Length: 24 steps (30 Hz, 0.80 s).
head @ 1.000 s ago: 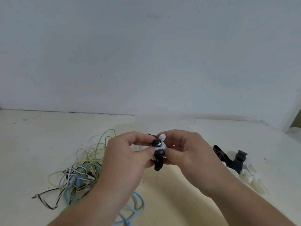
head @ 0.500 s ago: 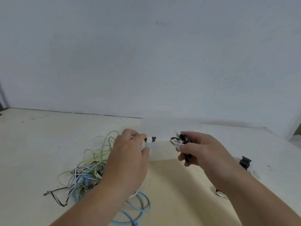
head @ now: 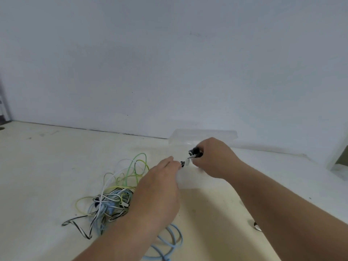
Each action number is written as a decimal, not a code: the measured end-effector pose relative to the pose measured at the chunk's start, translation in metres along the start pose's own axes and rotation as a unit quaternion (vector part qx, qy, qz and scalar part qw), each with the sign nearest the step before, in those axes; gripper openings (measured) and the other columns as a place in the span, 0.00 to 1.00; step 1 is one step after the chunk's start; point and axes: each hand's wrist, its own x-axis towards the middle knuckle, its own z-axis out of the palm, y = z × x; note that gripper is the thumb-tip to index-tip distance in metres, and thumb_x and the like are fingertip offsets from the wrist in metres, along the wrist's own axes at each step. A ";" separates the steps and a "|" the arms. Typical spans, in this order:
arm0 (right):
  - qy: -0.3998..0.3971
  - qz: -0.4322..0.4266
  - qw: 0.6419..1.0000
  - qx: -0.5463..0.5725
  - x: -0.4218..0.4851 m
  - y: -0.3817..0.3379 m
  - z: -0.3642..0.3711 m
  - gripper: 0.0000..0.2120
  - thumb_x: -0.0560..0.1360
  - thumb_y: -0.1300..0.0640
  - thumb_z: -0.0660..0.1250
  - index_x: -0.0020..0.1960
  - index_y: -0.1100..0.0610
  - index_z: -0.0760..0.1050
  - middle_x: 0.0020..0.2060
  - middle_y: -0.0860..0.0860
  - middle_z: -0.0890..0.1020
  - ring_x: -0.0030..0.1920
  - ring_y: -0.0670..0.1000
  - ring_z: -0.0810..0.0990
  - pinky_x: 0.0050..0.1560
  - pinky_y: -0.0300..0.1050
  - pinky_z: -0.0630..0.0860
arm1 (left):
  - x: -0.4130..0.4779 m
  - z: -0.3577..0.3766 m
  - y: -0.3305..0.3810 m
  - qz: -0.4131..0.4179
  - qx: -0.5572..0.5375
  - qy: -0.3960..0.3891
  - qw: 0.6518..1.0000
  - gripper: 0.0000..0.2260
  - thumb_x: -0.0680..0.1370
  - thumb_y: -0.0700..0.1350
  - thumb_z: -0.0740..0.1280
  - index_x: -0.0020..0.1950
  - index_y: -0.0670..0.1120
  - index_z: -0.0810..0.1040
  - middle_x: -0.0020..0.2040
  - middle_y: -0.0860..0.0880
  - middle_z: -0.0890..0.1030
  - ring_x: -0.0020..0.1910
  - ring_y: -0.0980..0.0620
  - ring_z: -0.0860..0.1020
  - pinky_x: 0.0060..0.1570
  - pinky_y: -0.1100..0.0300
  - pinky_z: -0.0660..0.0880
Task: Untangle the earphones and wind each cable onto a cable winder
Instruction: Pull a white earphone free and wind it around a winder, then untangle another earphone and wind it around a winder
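Over the tabletop [head: 47, 166], holds both hands up close together, near the back. Pinches a tiny black and white earbud [head: 182, 163] in the grip of the left hand [head: 160, 187], fingertips pressed together on it. Holds a black winder [head: 194, 152] in the grip of the right hand [head: 212, 159], fingers curled round it, with what may be thin wire wound on it; too small to be sure. Earbud just beside the winder, a little lower and to the left. Behind the hands, a clear box [head: 203, 136] against the wall [head: 169, 63]. Left of the left arm, a messy heap of cables [head: 113, 194] flat on the tabletop: green, white, yellow, pale blue, and black with white. Under the left arm, a blue cable [head: 169, 238] in loops.
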 end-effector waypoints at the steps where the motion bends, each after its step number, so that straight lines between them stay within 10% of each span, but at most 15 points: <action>1: -0.021 0.025 0.999 -0.012 0.005 -0.003 0.002 0.11 0.74 0.57 0.67 0.34 0.57 0.72 0.27 0.47 0.71 0.29 0.50 0.70 0.27 0.40 0.63 | -0.001 0.000 0.001 0.000 -0.001 -0.001 1.000 0.23 0.82 0.41 0.59 0.76 0.56 0.65 0.79 0.58 0.60 0.75 0.58 0.64 0.69 0.65 0.62; 18: -0.149 0.006 0.985 -0.087 -0.001 -0.015 -0.009 0.21 0.83 0.49 0.56 0.33 0.54 0.60 0.30 0.52 0.65 0.33 0.54 0.66 0.31 0.46 0.59 | 0.000 -0.012 0.007 -0.012 -0.045 0.013 0.999 0.22 0.81 0.39 0.59 0.74 0.55 0.69 0.72 0.56 0.72 0.70 0.57 0.69 0.65 0.65 0.64; 24: 0.001 -0.044 0.998 -0.034 -0.064 -0.018 -0.017 0.14 0.82 0.48 0.57 0.47 0.52 0.78 0.44 0.48 0.79 0.46 0.52 0.78 0.46 0.47 0.74 | 0.002 -0.039 0.016 -0.034 -0.106 0.178 0.978 0.13 0.78 0.36 0.63 0.53 0.50 0.83 0.48 0.54 0.84 0.49 0.54 0.81 0.52 0.57 0.77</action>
